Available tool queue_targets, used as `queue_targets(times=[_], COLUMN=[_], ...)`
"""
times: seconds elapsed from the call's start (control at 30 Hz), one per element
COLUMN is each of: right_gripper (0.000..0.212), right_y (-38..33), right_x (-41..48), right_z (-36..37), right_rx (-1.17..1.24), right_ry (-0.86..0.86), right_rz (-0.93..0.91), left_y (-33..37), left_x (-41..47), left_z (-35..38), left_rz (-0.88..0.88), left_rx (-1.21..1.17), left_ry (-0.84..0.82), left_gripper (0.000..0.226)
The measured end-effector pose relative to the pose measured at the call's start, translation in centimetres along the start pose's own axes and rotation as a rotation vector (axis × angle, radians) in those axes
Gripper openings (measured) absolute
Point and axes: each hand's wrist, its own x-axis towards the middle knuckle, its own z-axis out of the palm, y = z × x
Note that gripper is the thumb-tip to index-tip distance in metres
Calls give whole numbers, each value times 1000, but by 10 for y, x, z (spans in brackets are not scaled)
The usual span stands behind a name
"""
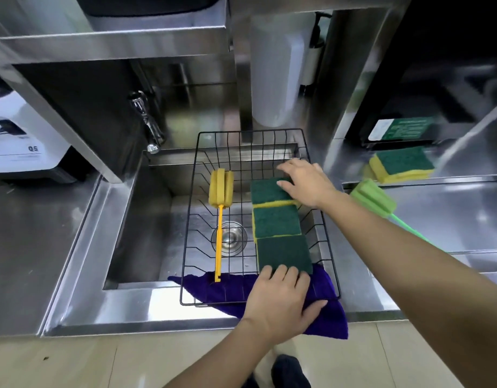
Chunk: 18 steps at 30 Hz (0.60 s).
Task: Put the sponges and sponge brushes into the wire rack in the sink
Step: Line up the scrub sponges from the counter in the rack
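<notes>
2 bare hands reaching forward and down, palms facing downward.

The left hand [281,301] is lying flat with fingers extended forward and thumb splayed to the right, its forearm entering from the bottom edge. The right hand [306,182] is reaching farther forward, fingers spread and slightly curled, its arm stretching in diagonally from the lower right.

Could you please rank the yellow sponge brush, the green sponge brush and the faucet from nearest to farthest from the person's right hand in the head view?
From the right hand:
1. Green sponge brush, on the counter just to its right.
2. Yellow sponge brush, in the wire rack to its left.
3. Faucet, farther left, behind the sink.
</notes>
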Motion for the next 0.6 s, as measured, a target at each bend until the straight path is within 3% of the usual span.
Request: queue_targets(times=[0.13, 0.3, 0.47, 0.6], right_gripper=[35, 37, 51, 59], right_y=[33, 90, 136, 159], right_x=[-16, -37, -46, -42], right_z=[-21, -32, -35, -35], right_rx=[41, 96, -20, -78], right_ry=[259, 397, 321, 208], right_rz=[127, 351, 485, 441], left_y=[17, 36, 42, 44], left_x=[15, 32, 38, 40], left_z=[-3, -4, 2, 5], left_rz=[-16, -83, -137, -172], left_rx=[-11, -19, 6, 17], left_ry=[3, -61, -70, -75], left_gripper=[49, 48, 49, 49])
